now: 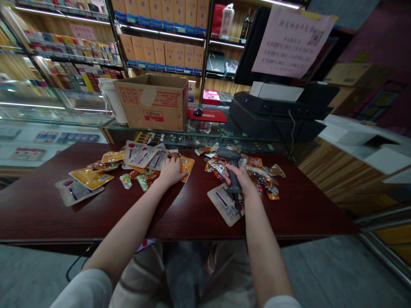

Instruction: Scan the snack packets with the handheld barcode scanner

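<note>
Handheld barcode scanner, dark grey and trailing a cable, stands right of the frame's centre above the brown wooden table, gripped by the handle in the right hand, its head pointing to the left. Just below it lies a grey food pouch with a purple stripe, partly covered by the scanner's handle and cable.

At centre left, the left hand rests over the edge of a heap of sealed pouches, its fingers bent on the packaging; whether they pinch anything cannot be told. Beside the thumb is an orange pouch. Grey pouches top this heap, and small green-cornered packets below show reddish-brown food through clear film. Farther left, a yellow pouch overlaps another grey pouch. A second heap of small clear-film packets lies right of the scanner.

Behind the table, in the upper left-centre, a cardboard box with red print stands open at the top; its contents are hidden. Just left of it is a white pitcher, its inside unseen. Glass display case at the left holds flat packs, and shelves at the top hold rows of orange boxes.
</note>
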{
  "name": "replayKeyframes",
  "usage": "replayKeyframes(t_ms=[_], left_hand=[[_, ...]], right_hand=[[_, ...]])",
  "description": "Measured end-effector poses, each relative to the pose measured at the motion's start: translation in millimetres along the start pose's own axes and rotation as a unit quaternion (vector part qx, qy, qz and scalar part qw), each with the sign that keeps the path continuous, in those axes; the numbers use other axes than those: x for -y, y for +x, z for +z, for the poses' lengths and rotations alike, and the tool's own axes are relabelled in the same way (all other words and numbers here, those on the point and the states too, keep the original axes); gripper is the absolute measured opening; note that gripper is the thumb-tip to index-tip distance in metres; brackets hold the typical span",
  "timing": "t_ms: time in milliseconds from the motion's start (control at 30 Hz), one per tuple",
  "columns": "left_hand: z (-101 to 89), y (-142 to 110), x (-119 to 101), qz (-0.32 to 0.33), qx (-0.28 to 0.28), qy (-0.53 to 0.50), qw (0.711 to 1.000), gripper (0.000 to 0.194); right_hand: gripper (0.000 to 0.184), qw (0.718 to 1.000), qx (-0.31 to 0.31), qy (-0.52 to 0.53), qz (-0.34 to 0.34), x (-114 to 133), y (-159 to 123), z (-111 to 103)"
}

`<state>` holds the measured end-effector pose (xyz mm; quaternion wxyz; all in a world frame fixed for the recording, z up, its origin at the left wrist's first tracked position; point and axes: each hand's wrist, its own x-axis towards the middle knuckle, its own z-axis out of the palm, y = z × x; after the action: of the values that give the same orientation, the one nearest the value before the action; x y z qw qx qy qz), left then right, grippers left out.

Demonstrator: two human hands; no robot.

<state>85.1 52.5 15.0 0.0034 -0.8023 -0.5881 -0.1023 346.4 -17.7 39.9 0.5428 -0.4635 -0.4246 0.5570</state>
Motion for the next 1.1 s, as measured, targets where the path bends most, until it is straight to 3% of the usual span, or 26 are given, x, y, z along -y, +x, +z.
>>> replayKeyframes(t_ms=[133,267,467,600,767,967,1100], left_hand=[[2.9,2,0,-0.024,0.011,-0.014,1.0,0.052],[4.1,6,2,-0.033,0.039,-0.111,0.993,0.048],[4.6,10,-3,0.038,-0.087,-0.257,0.962,0.047],[10.6,9,-6,0.087,-0.086,-0.324,0.938,0.052],[17.7,8,-7,0.101,-0.065,-0.336,0.934,0.053],[19.1,8,-9,0.076,-0.048,-0.335,0.938,0.043],[20.0,9,-11,0.083,-0.057,-0.299,0.949,0.054]], right_hand=[[0.036,1.0,-0.007,-0.003,0.01,1,-2,4],[0.037,1.0,0.005,0.014,0.013,2,-4,5],[0.03,0.997,0.062,0.051,0.016,0,-7,9],[0.032,0.992,0.113,0.055,0.026,-5,-5,14],[0.031,0.99,0.137,0.037,0.028,-10,-4,17],[0.026,0.99,0.135,0.038,0.033,-8,-6,17],[0.027,0.989,0.143,0.029,0.035,-5,-7,17]])
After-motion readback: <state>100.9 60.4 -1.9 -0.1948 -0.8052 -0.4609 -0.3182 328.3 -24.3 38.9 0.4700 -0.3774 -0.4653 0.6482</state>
